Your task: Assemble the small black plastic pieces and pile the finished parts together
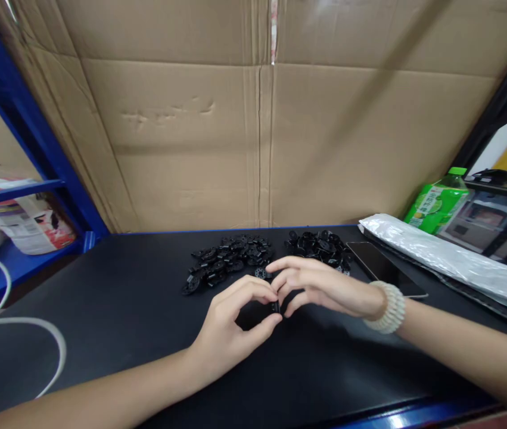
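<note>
A small black plastic part (275,306) is pinched between the thumb and fingers of my left hand (235,328), just above the table. From the right, the curled fingers and thumb of my right hand (313,286) close on the same part and hide much of it. Its index finger is stretched out over a round black piece with holes (261,273) lying behind. Beyond my hands, a pile of black plastic parts (230,256) spreads to the left. Another pile of black parts (320,245) sits to the right, partly covered by my right hand.
Right of the piles lies a dark phone-like slab (382,268), beside a silvery plastic package (450,262). A green bottle (438,199) is behind it. Cardboard (182,143) walls the back of the black table (146,322). A white cable (52,333) loops at left near a blue shelf (21,268).
</note>
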Tool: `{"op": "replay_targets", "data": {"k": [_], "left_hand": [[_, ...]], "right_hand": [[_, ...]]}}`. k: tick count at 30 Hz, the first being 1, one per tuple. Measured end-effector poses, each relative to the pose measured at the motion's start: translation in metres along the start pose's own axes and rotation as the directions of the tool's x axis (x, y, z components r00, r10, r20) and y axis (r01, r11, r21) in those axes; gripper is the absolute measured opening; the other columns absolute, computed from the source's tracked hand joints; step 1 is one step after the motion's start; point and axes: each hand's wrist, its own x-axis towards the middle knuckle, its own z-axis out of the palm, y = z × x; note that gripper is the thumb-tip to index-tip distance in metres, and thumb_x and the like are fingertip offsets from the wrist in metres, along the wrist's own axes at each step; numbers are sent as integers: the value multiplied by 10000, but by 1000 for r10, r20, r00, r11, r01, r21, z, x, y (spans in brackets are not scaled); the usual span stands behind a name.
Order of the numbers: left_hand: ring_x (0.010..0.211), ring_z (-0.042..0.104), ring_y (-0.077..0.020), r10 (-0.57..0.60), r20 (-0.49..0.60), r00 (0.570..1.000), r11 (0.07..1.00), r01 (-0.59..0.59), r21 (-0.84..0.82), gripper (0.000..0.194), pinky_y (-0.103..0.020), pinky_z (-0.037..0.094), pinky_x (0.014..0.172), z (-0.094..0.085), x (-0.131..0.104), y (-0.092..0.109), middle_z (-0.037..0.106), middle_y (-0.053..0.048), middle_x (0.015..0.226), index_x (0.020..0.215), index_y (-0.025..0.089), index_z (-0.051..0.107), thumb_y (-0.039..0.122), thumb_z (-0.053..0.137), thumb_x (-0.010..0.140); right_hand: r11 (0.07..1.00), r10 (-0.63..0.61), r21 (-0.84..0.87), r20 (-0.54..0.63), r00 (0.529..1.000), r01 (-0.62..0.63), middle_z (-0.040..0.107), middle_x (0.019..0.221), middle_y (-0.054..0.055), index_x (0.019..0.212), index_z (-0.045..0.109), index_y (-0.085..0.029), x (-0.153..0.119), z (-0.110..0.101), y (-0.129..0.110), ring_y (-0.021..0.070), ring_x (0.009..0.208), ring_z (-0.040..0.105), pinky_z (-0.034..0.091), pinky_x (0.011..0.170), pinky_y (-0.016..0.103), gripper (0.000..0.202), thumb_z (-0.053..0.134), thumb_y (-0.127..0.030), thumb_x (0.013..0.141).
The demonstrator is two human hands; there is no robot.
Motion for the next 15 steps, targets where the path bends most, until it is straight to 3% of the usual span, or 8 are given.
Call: {"op": "replay_targets", "data": {"k": [2, 6, 9, 15], "left_hand": [[775, 624, -155, -23, 2, 1000, 1000, 23, -19, 140, -265, 522, 705, 2, 1, 1, 642, -36, 843, 864, 169, 623, 81, 654, 760], [651, 601, -125, -36, -13, 999, 997, 35, -69, 188, -232, 516, 582, 6, 2, 1, 620, -40, 836, 867, 156, 627, 37, 633, 722], [712, 621, -146, -6, 4, 1000, 998, 6, -57, 209, -232, 515, 605, 8, 3, -1, 633, -42, 832, 872, 163, 640, 22, 645, 717], [741, 632, -148, 41, 55, 998, 994, -36, -99, 193, -235, 520, 639, 10, 3, -2, 661, -55, 882, 894, 172, 672, 52, 688, 744]], "right_hand": [[984, -15, 175, 58, 998, 5, 613, 978, 79, 1126, 525, -145, 0, 9, 17, 179, 912, 604, 504, 779, 344, 392, 561, -169, 736], [947, -47, 321, 166, 985, -9, 616, 976, 68, 1033, 583, -136, 2, 12, 34, 186, 990, 577, 461, 844, 352, 383, 554, -64, 658], [927, -57, 373, 222, 973, -31, 625, 984, 62, 1010, 587, -151, 1, 13, 35, 183, 955, 583, 450, 816, 353, 392, 543, -39, 638], [926, -76, 378, 198, 977, -5, 624, 934, 32, 984, 605, -137, 3, 15, 34, 144, 907, 571, 393, 797, 278, 459, 504, 12, 562]]}}
